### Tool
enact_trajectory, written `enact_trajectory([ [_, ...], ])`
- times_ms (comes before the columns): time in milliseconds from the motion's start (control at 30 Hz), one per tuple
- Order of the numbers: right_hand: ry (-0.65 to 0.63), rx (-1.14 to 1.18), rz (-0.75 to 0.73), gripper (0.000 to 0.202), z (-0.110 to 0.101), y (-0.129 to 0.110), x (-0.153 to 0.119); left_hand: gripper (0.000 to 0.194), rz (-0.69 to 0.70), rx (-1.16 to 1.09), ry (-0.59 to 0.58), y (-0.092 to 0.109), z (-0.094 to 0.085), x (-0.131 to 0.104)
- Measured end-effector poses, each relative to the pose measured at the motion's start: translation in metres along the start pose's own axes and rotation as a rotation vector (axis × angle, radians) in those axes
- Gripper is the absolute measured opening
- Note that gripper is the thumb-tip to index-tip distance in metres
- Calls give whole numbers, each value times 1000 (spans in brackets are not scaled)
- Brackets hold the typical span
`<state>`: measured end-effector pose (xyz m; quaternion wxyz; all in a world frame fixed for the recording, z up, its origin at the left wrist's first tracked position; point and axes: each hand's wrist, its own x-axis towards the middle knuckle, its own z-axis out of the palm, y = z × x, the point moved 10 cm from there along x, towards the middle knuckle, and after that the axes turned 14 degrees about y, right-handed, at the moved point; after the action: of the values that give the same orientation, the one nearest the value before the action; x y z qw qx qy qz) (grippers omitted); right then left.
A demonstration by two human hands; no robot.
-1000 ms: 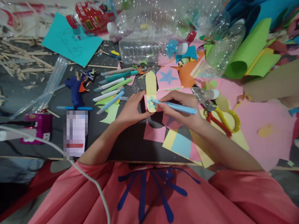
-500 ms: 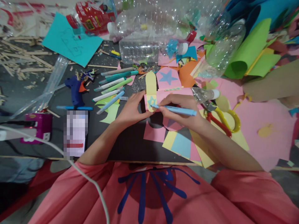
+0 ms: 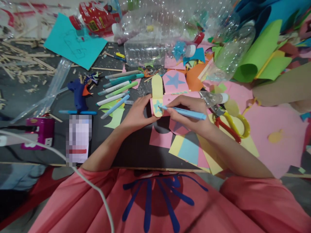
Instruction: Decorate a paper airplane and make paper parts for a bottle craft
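Observation:
My right hand (image 3: 188, 111) is closed round a light blue marker (image 3: 191, 114), its tip on a blue star (image 3: 158, 106) drawn on a yellow paper strip (image 3: 157, 86). The strip lies across one end of a plastic bottle (image 3: 212, 98) wrapped in pink paper, neck to the right. My left hand (image 3: 138, 111) grips the wrapped bottle's left end, thumb below and fingers above. Pink paper pieces with blue stars stick out on both sides of the bottle; the upper pink piece (image 3: 175, 81) shows its star fully, while my right hand partly hides the lower one.
Several markers (image 3: 119, 89) lie left of the bottle, near a blue glue gun (image 3: 79, 94) and a phone (image 3: 79, 139). Scissors (image 3: 230, 127) rest at right on paper sheets. Clear bottles (image 3: 145, 51) line the back. A white cable (image 3: 92, 186) crosses at lower left. Another person's arm (image 3: 284, 85) reaches in at right.
The marker tip has shifted slightly up within the star, and more of the star looks blue. My left hand and the bottle have stayed put.

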<state>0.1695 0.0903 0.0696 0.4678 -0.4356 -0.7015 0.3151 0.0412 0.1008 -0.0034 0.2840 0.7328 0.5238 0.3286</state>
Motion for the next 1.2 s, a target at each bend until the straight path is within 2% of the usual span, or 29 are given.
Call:
enact_trajectory([
  [267, -84, -46, -4, 17, 6, 1, -1, 69, -15, 13, -15, -2, 1, 0],
  [700, 75, 2, -9, 13, -5, 0, 1, 65, -4, 19, -7, -3, 1, 0],
  [933, 0, 18, -21, 13, 0, -2, -1, 65, -7, 20, -6, -2, 1, 0],
  [1200, -14, -24, -13, 16, 0, 1, -1, 66, 3, 26, 2, -2, 1, 0],
])
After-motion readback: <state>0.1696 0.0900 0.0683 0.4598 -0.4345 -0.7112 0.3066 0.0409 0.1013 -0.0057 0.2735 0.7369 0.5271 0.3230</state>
